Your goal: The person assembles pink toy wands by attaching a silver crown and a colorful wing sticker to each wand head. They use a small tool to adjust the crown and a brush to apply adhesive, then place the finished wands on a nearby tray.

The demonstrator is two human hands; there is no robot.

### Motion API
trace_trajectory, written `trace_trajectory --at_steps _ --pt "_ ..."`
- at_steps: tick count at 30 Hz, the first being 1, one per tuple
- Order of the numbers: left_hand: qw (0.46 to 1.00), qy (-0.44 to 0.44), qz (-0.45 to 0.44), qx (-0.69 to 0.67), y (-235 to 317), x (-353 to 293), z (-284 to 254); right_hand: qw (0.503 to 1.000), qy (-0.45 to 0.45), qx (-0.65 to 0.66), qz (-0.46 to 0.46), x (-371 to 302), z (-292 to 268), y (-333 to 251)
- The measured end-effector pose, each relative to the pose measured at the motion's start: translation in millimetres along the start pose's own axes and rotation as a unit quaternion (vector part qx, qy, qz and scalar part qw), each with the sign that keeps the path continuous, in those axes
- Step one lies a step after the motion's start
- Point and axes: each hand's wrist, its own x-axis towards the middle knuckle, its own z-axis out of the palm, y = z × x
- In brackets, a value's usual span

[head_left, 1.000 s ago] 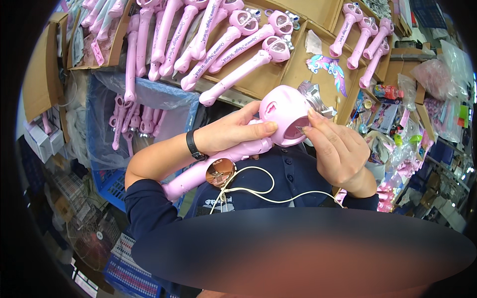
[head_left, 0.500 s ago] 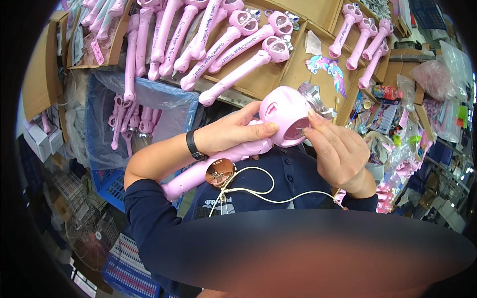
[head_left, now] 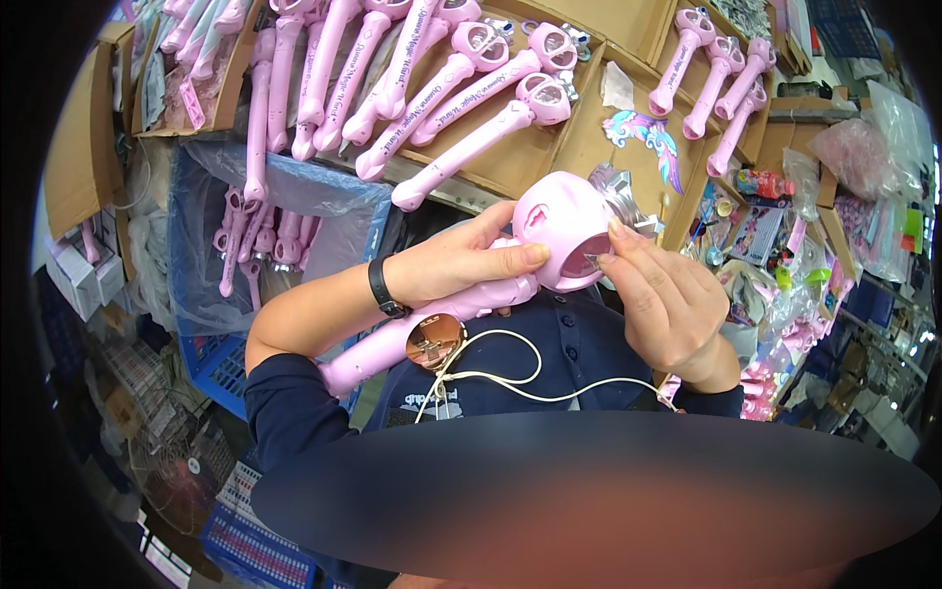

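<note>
A pink toy wand (head_left: 563,218) with a round hollow head and a silver crown-like top (head_left: 616,188) lies slantwise in front of my chest. My left hand (head_left: 437,270) is closed round it just below the head, thumb laid along its near side. At the oval opening in the head, my right hand (head_left: 672,304) is closed in a pinch. Something thin and small shows at those fingertips, too small to name. Below my left wrist the handle runs down to the left, next to a round copper-coloured disc (head_left: 436,342) on a cream cord.
Several finished-looking pink wands (head_left: 471,142) lie in cardboard trays at the back. A blue crate (head_left: 211,236) lined with plastic holds more at the left. Blue-purple wing-shaped pieces (head_left: 648,137) lie on the cardboard. Small parts and plastic bags (head_left: 854,147) crowd the right.
The fingers of my right hand have shifted very slightly at the opening. My left hand and the wand stay where they were.
</note>
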Motion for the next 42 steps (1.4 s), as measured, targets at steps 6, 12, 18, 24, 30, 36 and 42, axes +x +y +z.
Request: trace_trajectory --at_steps 6,12,18,24,30,36,42 --pt "1.0 0.0 0.006 0.006 0.3 0.5 0.1 1.0 0.001 -0.011 0.006 -0.1 -0.1 -1.6" --pt "1.0 0.003 0.005 0.011 -0.3 0.2 0.2 1.0 -0.008 -0.008 -0.001 0.1 -0.9 -0.8" --pt "1.0 0.0 0.008 0.005 -1.1 -0.2 -0.2 1.0 -0.001 -0.01 0.004 -0.1 -0.3 -2.5" --pt "1.0 -0.004 0.002 0.008 -1.4 -0.8 -1.6 1.0 0.0 -0.011 0.005 -0.3 0.2 -3.6" --pt "1.0 0.0 0.009 0.003 -0.8 -0.9 -0.2 1.0 0.006 -0.007 0.003 0.3 0.2 -2.1" --pt "1.0 -0.003 0.007 -0.003 0.0 -1.3 0.0 1.0 0.002 -0.005 0.005 0.9 -0.6 -3.0" --pt "1.0 0.002 0.006 0.004 -0.6 -1.5 0.1 1.0 0.004 0.009 0.008 0.4 -1.1 -2.0"
